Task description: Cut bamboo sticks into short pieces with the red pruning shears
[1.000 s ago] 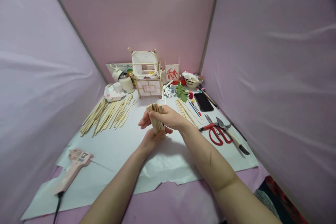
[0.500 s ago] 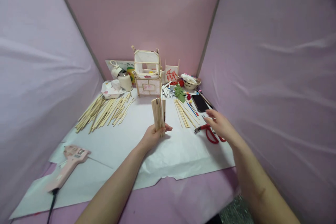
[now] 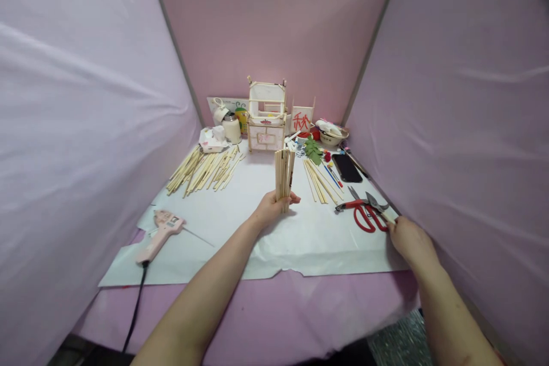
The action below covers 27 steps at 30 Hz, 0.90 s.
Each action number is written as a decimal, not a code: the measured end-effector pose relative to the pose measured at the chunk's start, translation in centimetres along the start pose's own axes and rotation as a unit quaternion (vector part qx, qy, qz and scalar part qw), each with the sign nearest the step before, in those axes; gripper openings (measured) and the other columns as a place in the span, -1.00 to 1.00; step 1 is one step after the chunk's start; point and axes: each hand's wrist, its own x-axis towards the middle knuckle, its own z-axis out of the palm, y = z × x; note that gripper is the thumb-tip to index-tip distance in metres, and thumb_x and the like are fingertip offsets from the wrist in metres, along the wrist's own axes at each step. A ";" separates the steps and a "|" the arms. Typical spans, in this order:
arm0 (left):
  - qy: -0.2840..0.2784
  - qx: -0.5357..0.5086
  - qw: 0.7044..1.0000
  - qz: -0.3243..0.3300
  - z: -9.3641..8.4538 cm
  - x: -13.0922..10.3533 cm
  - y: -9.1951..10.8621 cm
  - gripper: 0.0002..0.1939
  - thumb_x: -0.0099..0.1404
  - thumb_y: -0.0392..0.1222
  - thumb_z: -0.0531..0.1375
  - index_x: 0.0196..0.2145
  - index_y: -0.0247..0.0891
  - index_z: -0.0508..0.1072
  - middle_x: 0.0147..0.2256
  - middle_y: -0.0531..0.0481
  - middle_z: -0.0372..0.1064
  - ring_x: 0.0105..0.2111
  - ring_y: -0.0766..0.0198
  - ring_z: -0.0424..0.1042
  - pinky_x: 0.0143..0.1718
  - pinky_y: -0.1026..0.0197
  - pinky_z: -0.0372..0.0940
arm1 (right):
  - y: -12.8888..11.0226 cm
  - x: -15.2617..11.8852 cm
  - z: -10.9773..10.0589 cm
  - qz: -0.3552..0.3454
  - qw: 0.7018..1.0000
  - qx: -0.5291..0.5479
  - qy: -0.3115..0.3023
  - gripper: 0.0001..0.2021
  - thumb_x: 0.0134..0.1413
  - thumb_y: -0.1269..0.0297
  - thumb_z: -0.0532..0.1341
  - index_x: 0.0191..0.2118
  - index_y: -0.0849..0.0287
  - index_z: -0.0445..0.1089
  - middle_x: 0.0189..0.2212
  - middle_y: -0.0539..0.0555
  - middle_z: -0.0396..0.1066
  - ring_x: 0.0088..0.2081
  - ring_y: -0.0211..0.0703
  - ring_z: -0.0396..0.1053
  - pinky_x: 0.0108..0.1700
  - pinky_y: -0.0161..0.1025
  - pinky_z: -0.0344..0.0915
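My left hand [image 3: 274,207] is wrapped round the lower part of a bundle of thin wooden sticks [image 3: 283,174], which stands upright above the white sheet. My right hand [image 3: 410,239] is low at the table's right side, with its fingers closed on the pale handle of a pair of pruning shears [image 3: 376,202]. The blades of the shears point up and left. Beside them lie red-handled scissors [image 3: 364,220] and a red-handled cutting tool [image 3: 348,205]. My palm hides the rest of the shears' handles.
Loose sticks [image 3: 210,171] lie at the left, others [image 3: 319,183] right of centre. A pink glue gun [image 3: 160,237] with a black cord rests front left. A stick-framed model house [image 3: 266,131] stands at the back. A phone [image 3: 347,168] and green leaf [image 3: 313,150] lie right.
My right hand has moved from above the scissors down and right onto the shears' handle. The view has shifted left, and my left hand still holds the sticks.
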 end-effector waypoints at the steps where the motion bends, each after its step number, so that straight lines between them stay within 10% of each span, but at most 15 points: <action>1: 0.000 0.004 1.000 0.000 0.0 0.0 0.0 -0.68 0.19 -0.01 0.23 -0.24 -0.33 0.48 -0.19 -0.22 0.51 -0.13 0.07 0.48 0.00 -0.04 0.31 | -0.2 0.0 0.0 0.008 1.000 0.006 -0.005 -0.64 0.28 0.21 -0.04 -0.19 0.37 0.40 -0.33 0.38 0.47 -0.27 0.15 0.48 -0.27 -0.10 0.28; 9: 0.007 -0.002 1.000 -0.001 0.3 -0.1 0.5 -0.66 0.18 0.02 0.23 -0.26 -0.33 0.50 -0.21 -0.23 0.52 -0.15 0.07 0.49 0.01 -0.06 0.31 | -0.9 -1.9 -1.5 -0.003 0.990 0.107 0.090 -0.64 0.30 0.17 -0.11 -0.14 0.27 0.35 -0.28 0.34 0.45 -0.27 0.16 0.43 -0.31 -0.09 0.22; 15: 0.018 -0.011 1.000 -0.010 0.4 -0.4 0.6 -0.67 0.18 0.02 0.23 -0.25 -0.33 0.47 -0.20 -0.23 0.51 -0.14 0.07 0.48 -0.02 -0.05 0.32 | -4.6 -4.8 -4.3 -0.029 0.903 0.331 0.273 -0.68 0.26 0.09 -0.04 -0.06 0.18 0.26 -0.31 0.17 0.41 -0.30 0.02 0.36 -0.28 -0.15 0.21; 27: 0.175 -0.033 0.984 0.023 2.9 -0.1 2.2 -0.83 0.18 -0.19 0.16 -0.29 -0.32 0.42 -0.26 -0.16 0.52 -0.19 0.10 0.50 -0.05 0.02 0.34 | -17.1 -7.2 -4.2 -0.207 0.851 0.429 0.224 -0.78 0.31 0.23 -0.10 -0.19 0.13 0.25 -0.31 0.11 0.34 -0.27 -0.02 0.28 -0.20 -0.10 0.14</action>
